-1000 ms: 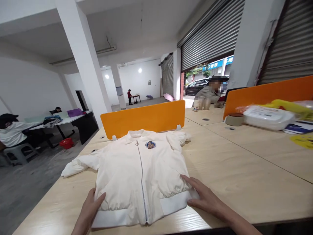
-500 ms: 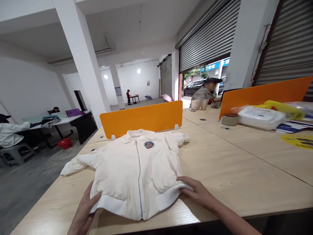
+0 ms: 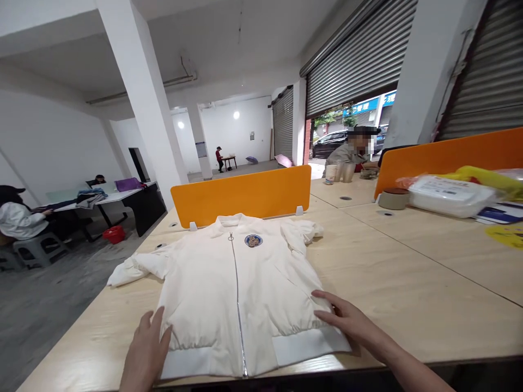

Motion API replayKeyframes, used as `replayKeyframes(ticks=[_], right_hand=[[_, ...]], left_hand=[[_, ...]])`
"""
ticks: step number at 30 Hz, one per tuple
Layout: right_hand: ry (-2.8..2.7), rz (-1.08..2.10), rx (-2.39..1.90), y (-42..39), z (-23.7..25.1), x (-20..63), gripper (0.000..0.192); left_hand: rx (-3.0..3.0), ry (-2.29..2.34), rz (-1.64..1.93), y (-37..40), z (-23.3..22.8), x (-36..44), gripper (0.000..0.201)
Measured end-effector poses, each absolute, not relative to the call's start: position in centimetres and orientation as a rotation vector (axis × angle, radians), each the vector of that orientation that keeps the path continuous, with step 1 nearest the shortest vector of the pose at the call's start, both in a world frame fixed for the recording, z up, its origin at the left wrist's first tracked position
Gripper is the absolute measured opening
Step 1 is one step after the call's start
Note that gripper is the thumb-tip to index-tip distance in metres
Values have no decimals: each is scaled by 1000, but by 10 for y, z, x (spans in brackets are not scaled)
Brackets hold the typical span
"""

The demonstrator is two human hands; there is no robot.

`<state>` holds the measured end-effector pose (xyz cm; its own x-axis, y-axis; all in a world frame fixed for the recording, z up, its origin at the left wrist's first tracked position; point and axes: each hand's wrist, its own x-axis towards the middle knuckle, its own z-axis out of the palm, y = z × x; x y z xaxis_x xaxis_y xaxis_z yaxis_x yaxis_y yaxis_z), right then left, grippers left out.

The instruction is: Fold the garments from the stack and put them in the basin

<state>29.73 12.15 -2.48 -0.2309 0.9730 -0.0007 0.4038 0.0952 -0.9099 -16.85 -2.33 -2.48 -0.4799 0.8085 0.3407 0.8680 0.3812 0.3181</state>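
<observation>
Since half a second before, the lifted hem had dropped flat again. The white jacket [image 3: 241,294] lay face up on the wooden table [image 3: 408,294], zipped. The left hand [image 3: 145,351] and right hand [image 3: 347,322] rested open-fingered at its hem corners; smoothing outward evenly seemed best.

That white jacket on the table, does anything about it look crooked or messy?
Mostly neat: the jacket lies flat and zipped. One sleeve stretches out sideways, while the other sleeve is bunched up near the orange divider.
</observation>
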Motion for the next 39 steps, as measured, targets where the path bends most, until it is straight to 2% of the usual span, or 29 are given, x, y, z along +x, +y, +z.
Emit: replayKeyframes(ticks=[4,7,11,14,17,21,26,31,34,39], right_hand=[[-1655,1120,-1333,115,-21,284,69],[-1665,1157,-1306,113,-18,290,69],[-1798,1056,-1442,121,-30,317,50],[-1833,705,-1600,139,-29,327,45],[-1860,255,-1491,162,-10,304,47],[-2178,-1,-1375,199,5,241,50],[-2433,136,-1785,245,-24,223,58],[-2456,132,-1766,267,-43,250,59],[-2496,127,-1818,271,-28,249,56],[-2568,156,-1947,273,20,203,36]], left_hand=[[-1821,-2101,-553,7,-15,-137,46],[-1968,-2239,-208,21,-14,-117,50],[-1981,-2477,119,18,-18,-110,57],[-1993,-2495,195,21,-5,-107,57],[-2016,-2388,104,47,19,-97,55],[-2125,-2214,-95,103,31,-78,54],[-2035,-2472,-10,142,-9,-84,61],[-2020,-2464,-44,147,-30,-89,65],[-2004,-2448,-45,148,-30,-84,65],[-1985,-2431,-36,153,-28,-81,62]])
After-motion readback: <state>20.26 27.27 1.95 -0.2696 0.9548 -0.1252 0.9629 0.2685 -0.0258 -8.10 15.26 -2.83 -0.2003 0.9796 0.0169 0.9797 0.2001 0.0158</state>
